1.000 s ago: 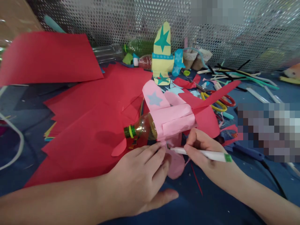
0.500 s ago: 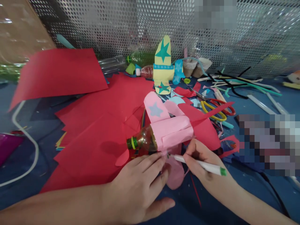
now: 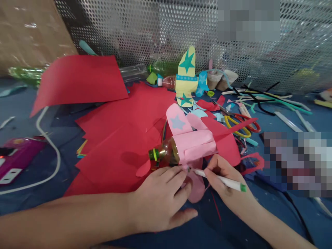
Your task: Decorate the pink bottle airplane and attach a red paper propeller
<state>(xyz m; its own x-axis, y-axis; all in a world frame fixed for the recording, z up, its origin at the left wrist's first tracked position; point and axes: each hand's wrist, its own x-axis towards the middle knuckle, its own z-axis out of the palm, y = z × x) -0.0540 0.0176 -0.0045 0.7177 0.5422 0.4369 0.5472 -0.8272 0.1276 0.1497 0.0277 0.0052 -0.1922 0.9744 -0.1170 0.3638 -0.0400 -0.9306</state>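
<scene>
A plastic bottle plane point(image 3: 192, 147) wrapped in pink and red paper, with a green cap and a star on its pink wing, lies on the blue table. My left hand point(image 3: 163, 199) lies flat with fingers stretched out, pressing the lower pink paper wing point(image 3: 196, 188) down. My right hand point(image 3: 225, 181) is closed around a white marker with a green end point(image 3: 220, 178); its tip touches the pink wing just below the bottle.
Red paper sheets point(image 3: 116, 131) cover the table's left and middle. A yellow bottle plane with teal stars point(image 3: 185, 77) stands at the back by a perforated metal wall. Scissors point(image 3: 240, 122), pipe cleaners and straws lie right. A magenta device point(image 3: 15, 159) with a white cable sits left.
The view has swung left and up a little, so everything sits more to the right. Both hands stay on the pink wing; the marker tip remains at the same spot.
</scene>
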